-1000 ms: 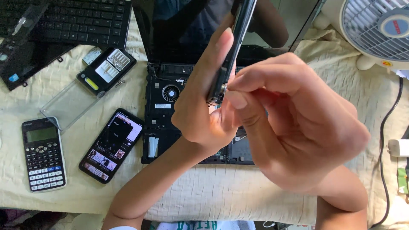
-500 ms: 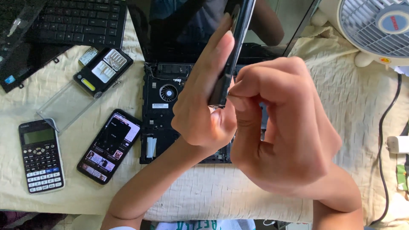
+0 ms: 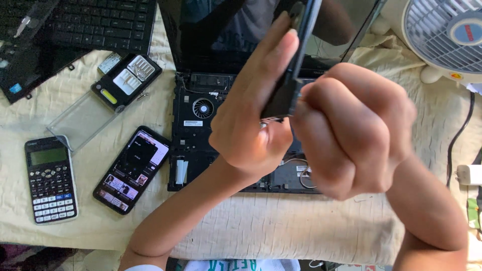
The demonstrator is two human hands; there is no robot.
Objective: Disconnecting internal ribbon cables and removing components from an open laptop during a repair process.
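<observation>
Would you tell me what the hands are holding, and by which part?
The left hand grips a slim black bar-shaped part by its lower end; the right hand is fisted beside that end, contents hidden.

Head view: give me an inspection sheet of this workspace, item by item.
Surface: cream cloth, wrinkled.
Job's things: thin black part held upright; opened laptop base below, fan exposed.
Clutter: calculator, lit phone, black bit case with clear lid open, detached keyboard.
Hands: left hand grips the part; right hand is closed at its lower end, blurred.
Cables: black cable at right, white plug beside it.
Surroundings: white fan top right.
</observation>
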